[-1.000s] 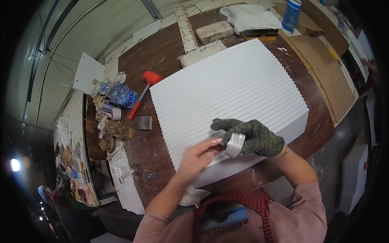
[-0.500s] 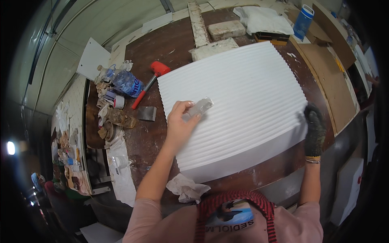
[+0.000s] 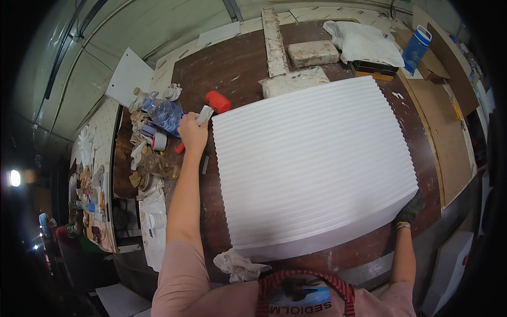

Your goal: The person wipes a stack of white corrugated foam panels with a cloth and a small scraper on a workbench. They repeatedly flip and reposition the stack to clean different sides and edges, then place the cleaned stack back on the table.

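Left hand [image 3: 192,133] pinches a small grey block [image 3: 204,114]; gloved right hand [image 3: 409,210] grips the ribbed white panel [image 3: 311,164]'s corner — best hold it steady.

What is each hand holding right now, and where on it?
Left hand grips a small whitish block by its lower end. Gloved right hand clasps the ribbed white panel at its near right corner.

You stood at a dark brown workbench [image 3: 237,63]; pale wall panels [image 3: 158,26] ran behind it, and a bright lamp [image 3: 14,178] glared far left.
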Demonstrator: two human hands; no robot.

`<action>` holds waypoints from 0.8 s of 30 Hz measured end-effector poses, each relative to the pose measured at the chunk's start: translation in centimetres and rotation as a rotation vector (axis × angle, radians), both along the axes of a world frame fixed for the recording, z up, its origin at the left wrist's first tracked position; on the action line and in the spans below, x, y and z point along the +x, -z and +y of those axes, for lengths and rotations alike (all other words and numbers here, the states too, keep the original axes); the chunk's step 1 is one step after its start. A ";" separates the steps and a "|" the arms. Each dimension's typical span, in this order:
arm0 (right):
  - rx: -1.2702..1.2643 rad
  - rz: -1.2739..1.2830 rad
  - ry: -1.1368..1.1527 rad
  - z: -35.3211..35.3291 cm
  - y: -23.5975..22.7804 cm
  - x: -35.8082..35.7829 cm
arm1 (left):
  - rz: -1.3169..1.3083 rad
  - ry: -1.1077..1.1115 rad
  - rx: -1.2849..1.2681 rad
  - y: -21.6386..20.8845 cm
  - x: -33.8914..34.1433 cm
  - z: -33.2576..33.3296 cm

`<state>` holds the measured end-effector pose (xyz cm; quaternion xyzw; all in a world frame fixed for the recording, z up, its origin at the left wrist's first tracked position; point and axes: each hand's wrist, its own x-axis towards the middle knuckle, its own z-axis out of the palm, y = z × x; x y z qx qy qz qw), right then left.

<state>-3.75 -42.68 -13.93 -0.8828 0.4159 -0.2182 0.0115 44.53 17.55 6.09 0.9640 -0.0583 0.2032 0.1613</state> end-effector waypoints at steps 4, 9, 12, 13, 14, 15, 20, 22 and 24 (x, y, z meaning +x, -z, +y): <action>-0.024 -0.006 0.004 0.2 0.8 -0.3 | -0.126 0.389 -0.237 0.5 -3.3 -5.2; -0.048 -0.021 0.001 0.9 0.8 -0.8 | -0.059 0.593 0.011 1.5 -3.6 -9.3; -0.049 -0.014 0.029 1.3 1.0 -0.9 | -0.008 0.113 0.041 -1.0 1.2 -5.3; -0.077 0.014 0.041 1.4 1.1 -0.9 | -0.105 0.085 0.065 -1.5 2.0 -5.0; -0.036 -0.062 -0.004 1.4 1.2 -1.1 | -0.058 -0.009 0.106 -2.0 2.3 -5.0; 0.032 -0.108 -0.008 1.4 1.3 -1.0 | -0.097 0.178 -0.015 -2.1 1.6 -5.8; 0.111 -0.055 0.096 1.9 1.6 -0.7 | 0.096 1.066 -0.228 1.5 -10.0 -20.6; 0.037 0.043 0.069 2.5 1.1 -0.2 | 0.110 1.362 -0.060 2.4 -12.9 -24.5; 0.005 -0.095 0.031 3.4 0.2 0.5 | -0.013 1.244 -0.045 1.8 -11.0 -25.9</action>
